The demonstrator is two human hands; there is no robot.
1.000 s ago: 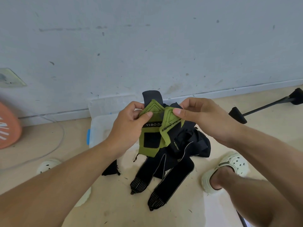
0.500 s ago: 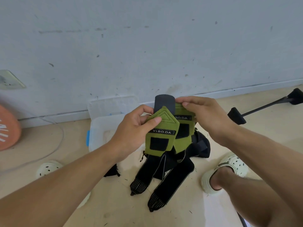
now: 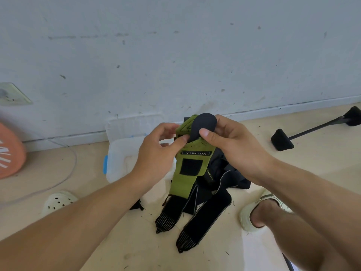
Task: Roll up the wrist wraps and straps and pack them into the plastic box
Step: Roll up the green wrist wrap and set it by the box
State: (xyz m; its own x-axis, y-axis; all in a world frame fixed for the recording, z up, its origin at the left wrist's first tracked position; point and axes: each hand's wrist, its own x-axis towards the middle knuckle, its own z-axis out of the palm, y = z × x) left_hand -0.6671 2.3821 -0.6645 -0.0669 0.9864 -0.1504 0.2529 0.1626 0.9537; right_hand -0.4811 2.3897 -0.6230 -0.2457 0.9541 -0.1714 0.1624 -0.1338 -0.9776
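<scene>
The green wrist wrap (image 3: 188, 169) hangs mid-scene above the floor, its dark tab (image 3: 203, 126) curled over on top; the left hand (image 3: 158, 153) and right hand (image 3: 234, 145) both pinch it; the plastic box (image 3: 119, 157) sits open just left, near the wall; black straps (image 3: 203, 214) lie below.

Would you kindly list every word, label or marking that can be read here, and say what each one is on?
"YIBODA": white letters on a black label across the green wrist wrap held by both hands.
"XUEYIN", or something close: small letters running down a black strap beside the wrap; too small to be sure.
White strokes on the orange object at the left edge: cut off and blurred, unreadable.
</scene>
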